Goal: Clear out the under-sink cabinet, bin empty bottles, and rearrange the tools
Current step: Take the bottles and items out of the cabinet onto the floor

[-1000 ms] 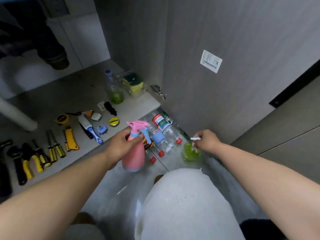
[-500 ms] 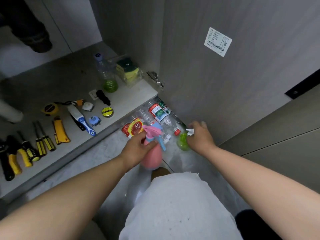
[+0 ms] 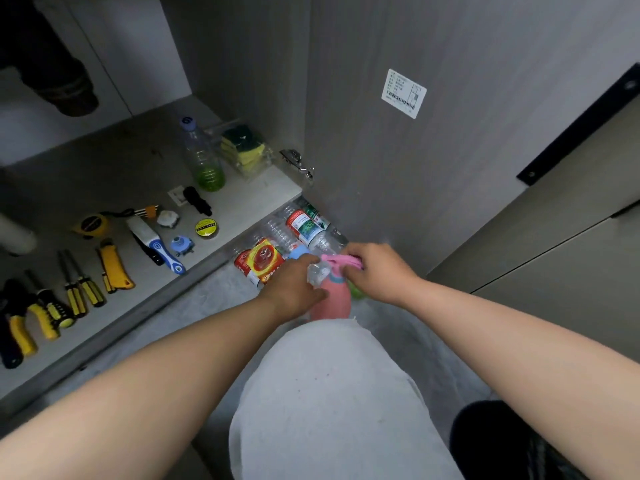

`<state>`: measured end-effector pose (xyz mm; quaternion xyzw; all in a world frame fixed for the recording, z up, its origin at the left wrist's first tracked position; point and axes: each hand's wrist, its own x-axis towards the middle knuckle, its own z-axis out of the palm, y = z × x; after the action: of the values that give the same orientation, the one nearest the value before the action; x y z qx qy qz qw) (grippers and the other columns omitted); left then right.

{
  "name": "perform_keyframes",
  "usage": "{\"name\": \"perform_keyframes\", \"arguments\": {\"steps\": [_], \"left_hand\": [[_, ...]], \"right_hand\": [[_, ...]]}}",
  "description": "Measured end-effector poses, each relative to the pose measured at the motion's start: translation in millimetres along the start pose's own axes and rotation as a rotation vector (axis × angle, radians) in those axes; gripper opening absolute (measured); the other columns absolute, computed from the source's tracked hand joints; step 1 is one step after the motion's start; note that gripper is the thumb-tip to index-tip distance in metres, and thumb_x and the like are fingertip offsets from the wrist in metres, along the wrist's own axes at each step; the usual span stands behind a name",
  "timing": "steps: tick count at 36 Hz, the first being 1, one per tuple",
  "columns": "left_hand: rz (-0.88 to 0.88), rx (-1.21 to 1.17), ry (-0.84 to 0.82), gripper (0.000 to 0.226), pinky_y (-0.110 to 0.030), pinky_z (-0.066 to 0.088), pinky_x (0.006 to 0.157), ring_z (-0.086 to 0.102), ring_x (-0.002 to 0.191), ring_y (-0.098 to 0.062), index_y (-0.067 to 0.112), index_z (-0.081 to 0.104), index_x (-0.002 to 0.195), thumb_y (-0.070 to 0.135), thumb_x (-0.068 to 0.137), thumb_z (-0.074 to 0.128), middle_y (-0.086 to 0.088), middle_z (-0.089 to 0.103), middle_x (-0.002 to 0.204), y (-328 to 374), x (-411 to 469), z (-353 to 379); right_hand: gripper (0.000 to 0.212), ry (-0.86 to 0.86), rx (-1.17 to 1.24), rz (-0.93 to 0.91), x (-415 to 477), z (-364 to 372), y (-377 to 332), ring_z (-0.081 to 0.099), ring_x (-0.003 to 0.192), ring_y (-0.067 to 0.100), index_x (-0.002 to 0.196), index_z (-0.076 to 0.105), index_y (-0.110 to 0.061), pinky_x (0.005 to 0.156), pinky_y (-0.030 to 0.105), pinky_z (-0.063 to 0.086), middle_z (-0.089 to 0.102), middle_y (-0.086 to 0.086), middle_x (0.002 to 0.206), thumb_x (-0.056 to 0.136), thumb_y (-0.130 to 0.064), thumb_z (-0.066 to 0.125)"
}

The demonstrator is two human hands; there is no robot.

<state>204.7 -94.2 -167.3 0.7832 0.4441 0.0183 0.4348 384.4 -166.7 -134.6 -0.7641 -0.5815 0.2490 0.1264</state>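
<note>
My left hand is wrapped around the body of a pink spray bottle, held upright just above the floor. My right hand is closed over the bottle's pink trigger head. A green bottle peeks out under my right hand, mostly hidden; I cannot tell whether my right hand holds it. Several empty plastic bottles lie in a heap on the floor by the cabinet edge. Tools lie in a row on the cabinet floor: yellow-handled screwdrivers, a yellow utility knife and a tape measure.
A clear bottle with green liquid and a pack of sponges stand at the back right of the cabinet. The open cabinet door rises right behind my hands. A drain pipe hangs at the upper left. My knee is below.
My right hand has moved left from the green bottle onto the pink spray bottle's head. Both hands now meet on the pink bottle, which has shifted right.
</note>
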Motion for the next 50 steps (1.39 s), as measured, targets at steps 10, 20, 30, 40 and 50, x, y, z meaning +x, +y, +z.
{"name": "perform_keyframes", "arguments": {"steps": [10,20,30,40,50], "left_hand": [[-0.113,0.188,0.119,0.014,-0.032,0.050,0.090,0.057,0.114,-0.024,0.027,0.066,0.108,0.029,0.094,0.066,-0.006,0.058,0.127,-53,-11,-51],[-0.142,0.175,0.122,0.015,-0.032,0.051,0.089,0.055,0.117,-0.019,0.028,0.065,0.111,0.030,0.096,0.063,0.001,0.055,0.126,-90,-2,-83],[-0.107,0.020,0.230,0.011,-0.034,0.055,0.086,0.061,0.102,-0.015,0.025,0.069,0.102,0.031,0.098,0.060,0.000,0.062,0.111,-116,49,-129],[-0.104,-0.117,0.370,0.017,-0.031,0.054,0.091,0.064,0.098,-0.011,0.031,0.067,0.097,0.015,0.091,0.066,0.000,0.065,0.110,-165,92,-154],[-0.108,-0.203,0.382,0.022,-0.024,0.052,0.087,0.062,0.101,-0.008,0.019,0.062,0.112,0.010,0.093,0.067,0.002,0.064,0.110,-191,78,-187]], "right_hand": [[0.018,-0.052,0.032,0.177,14,50,36,0.060,0.086,0.024,0.097,0.072,-0.028,0.067,0.029,0.041,0.067,-0.001,0.094,0.088,-0.019,0.059],[0.043,-0.313,-0.282,0.133,37,47,24,0.062,0.109,0.022,0.115,0.063,-0.031,0.087,0.033,0.053,0.064,0.000,0.117,0.082,-0.058,0.069],[0.033,-0.425,-0.552,0.060,136,26,-51,0.065,0.100,0.022,0.115,0.062,-0.023,0.087,0.034,0.054,0.066,0.003,0.117,0.089,-0.043,0.063],[0.081,-0.080,0.266,-0.108,266,47,-124,0.056,0.115,0.022,0.143,0.035,-0.030,0.098,0.046,0.054,0.042,0.004,0.139,0.078,-0.043,0.082],[0.049,0.137,0.177,-0.307,351,42,-222,0.061,0.110,0.028,0.137,0.050,-0.031,0.095,0.034,0.051,0.055,0.009,0.135,0.092,-0.029,0.068]]}}
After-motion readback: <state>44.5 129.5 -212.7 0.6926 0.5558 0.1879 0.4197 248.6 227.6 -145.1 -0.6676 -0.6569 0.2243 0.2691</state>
